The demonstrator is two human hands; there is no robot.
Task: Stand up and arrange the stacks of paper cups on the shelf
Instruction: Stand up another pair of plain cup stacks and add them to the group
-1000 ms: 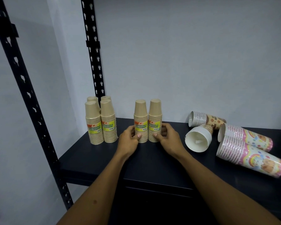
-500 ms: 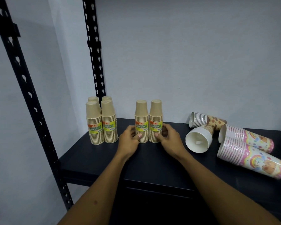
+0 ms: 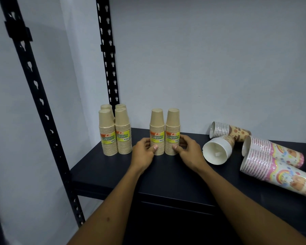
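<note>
A person's two hands steady a twin pack of kraft-brown paper cups (image 3: 164, 132) standing upright, bases up, near the middle of a dark shelf (image 3: 113, 172). The left hand (image 3: 144, 152) wraps the pack's left column low down, thumb across the front and the other fingers curled behind; the right hand (image 3: 187, 151) mirrors it on the right column, thumb tip pressed to the front near the bottom rim. Both hands are grasping the pack, which rests on the shelf with its yellow "Disposable Tableware" label facing the camera.

At the pack's nine o'clock, well apart from it, a second group of brown cup stacks (image 3: 115, 133) stands upright in the shelf's back left corner, two columns in front and two more behind, just beside the slotted black upright (image 3: 108, 55) of the shelving frame. A nearer upright (image 3: 37, 96) crosses the picture at ten o'clock.

At three o'clock from the held pack, four sleeves lie on their sides. A white-mouthed stack (image 3: 216, 151) points its open end toward the camera, just beside the right hand. Behind it lies a brown patterned stack (image 3: 230, 132). Farther right, two pink rainbow-print stacks (image 3: 272, 161) lie side by side, touching, near the shelf's right end. A pale wall (image 3: 210, 59) backs the shelf.
</note>
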